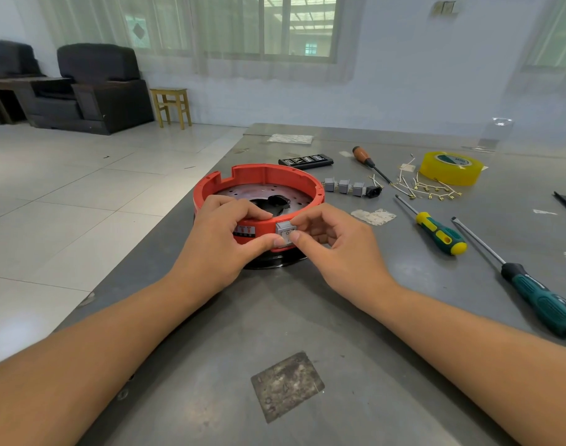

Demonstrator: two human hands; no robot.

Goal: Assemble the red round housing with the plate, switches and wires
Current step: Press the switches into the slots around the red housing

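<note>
The grey tabletop (pixel 307 317) is scuffed and dull, with a worn square patch (pixel 287 386) near the front edge and scraps of old white tape (pixel 373 216) stuck to it here and there. The red round housing (pixel 259 188) sits toward the left edge of it on a black base, with a perforated metal plate (pixel 243 192) lying inside the ring. The left hand (pixel 225 239) holds the near wall of the housing, fingers curled over the rim and thumb against the outside, while the right hand (pixel 333 243) pinches a grey switch (pixel 285 232) set at the wall's outer face; both thumbs meet at the switch. Just behind and to the right lie three more grey switches (pixel 344 187) in a row beside a black socket (pixel 373 191), then a tangle of white wires (pixel 426 188) with brass ends. A roll of yellow tape (pixel 450 168) stands behind the wires, near a wooden-handled screwdriver (pixel 370 162) and a black bit case (pixel 306 161). Two more screwdrivers, one yellow and green (pixel 436 231) and one dark green (pixel 532 291), lie at the right. Beyond the tabletop is a pale tiled floor (pixel 82 194), dark armchairs (pixel 98 88) and a small wooden stool (pixel 172 106) against a white wall under curtained windows (pixel 275 30).
</note>
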